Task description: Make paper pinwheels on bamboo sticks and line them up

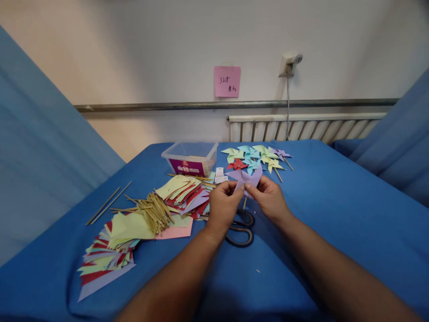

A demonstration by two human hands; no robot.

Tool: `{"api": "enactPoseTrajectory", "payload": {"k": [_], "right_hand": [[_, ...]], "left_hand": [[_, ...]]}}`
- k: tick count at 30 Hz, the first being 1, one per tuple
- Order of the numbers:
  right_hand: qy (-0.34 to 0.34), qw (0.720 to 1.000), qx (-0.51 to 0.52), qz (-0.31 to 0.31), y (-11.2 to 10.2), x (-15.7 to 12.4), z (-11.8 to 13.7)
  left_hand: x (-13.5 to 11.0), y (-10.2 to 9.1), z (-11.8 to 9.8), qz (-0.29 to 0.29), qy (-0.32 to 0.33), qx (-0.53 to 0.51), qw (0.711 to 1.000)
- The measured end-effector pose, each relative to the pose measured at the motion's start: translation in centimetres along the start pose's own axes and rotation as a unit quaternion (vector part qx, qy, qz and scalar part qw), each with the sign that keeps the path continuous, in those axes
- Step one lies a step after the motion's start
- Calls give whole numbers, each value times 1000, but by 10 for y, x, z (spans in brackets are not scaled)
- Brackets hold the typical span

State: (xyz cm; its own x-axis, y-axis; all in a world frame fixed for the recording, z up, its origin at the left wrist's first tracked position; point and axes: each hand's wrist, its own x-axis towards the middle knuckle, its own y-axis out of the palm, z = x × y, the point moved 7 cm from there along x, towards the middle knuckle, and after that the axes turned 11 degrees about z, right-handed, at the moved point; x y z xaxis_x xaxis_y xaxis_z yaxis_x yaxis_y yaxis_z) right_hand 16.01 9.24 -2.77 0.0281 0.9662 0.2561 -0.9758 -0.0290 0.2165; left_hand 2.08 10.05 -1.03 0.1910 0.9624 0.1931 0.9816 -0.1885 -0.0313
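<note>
A purple paper pinwheel (251, 177) is held up between both hands, its folded points spread upward. My left hand (224, 203) pinches its left side with thumb and fingers. On the opposite side my right hand (270, 197) grips it, the two thumbs close together at its middle. A short piece of stick (245, 203) shows just below the paper; whether it is joined to the pinwheel I cannot tell. Black-handled scissors (241, 237) lie on the blue cloth beneath my hands, their blades hidden by my left hand and the paper.
Several finished pinwheels (251, 156) lie at the back. Left are a clear plastic box (191, 161), stacked coloured paper (110, 259), more cut paper (184, 192), a heap of sticks (156, 212) and two loose sticks (109, 205). Small white boxes (219, 174) stand behind my left hand.
</note>
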Motion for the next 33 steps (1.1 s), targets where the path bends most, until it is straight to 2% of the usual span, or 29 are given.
{"api": "enactPoseTrajectory", "payload": {"k": [6, 10, 15, 18, 20, 22, 24, 28, 33], "right_hand": [[55, 996, 64, 33, 2, 0, -7], [62, 995, 73, 23, 2, 0, -9], [59, 997, 33, -26, -5, 0, -17], [48, 996, 8, -78, -17, 1, -19], [43, 993, -3, -114, -24, 1, -19], [53, 991, 10, -125, -25, 0, -19], [77, 990, 59, -104, -19, -2, -22], [139, 975, 164, -49, 1, -9, -29], [188, 961, 200, -19, 11, -13, -40]], "left_hand": [[7, 2, 13, 39, -44, -106, 993], [8, 1, 14, 33, -39, -77, 996], [7, 7, 20, 48, -43, -47, 997], [4, 3, 10, 18, 13, 51, 998], [0, 3, -7, 6, 95, 192, 977], [-5, 12, -21, 32, 176, 328, 928], [-10, 21, -26, 70, 219, 410, 883], [-10, 27, -25, 110, 219, 481, 842], [-9, 25, -27, 116, 209, 539, 807]]}}
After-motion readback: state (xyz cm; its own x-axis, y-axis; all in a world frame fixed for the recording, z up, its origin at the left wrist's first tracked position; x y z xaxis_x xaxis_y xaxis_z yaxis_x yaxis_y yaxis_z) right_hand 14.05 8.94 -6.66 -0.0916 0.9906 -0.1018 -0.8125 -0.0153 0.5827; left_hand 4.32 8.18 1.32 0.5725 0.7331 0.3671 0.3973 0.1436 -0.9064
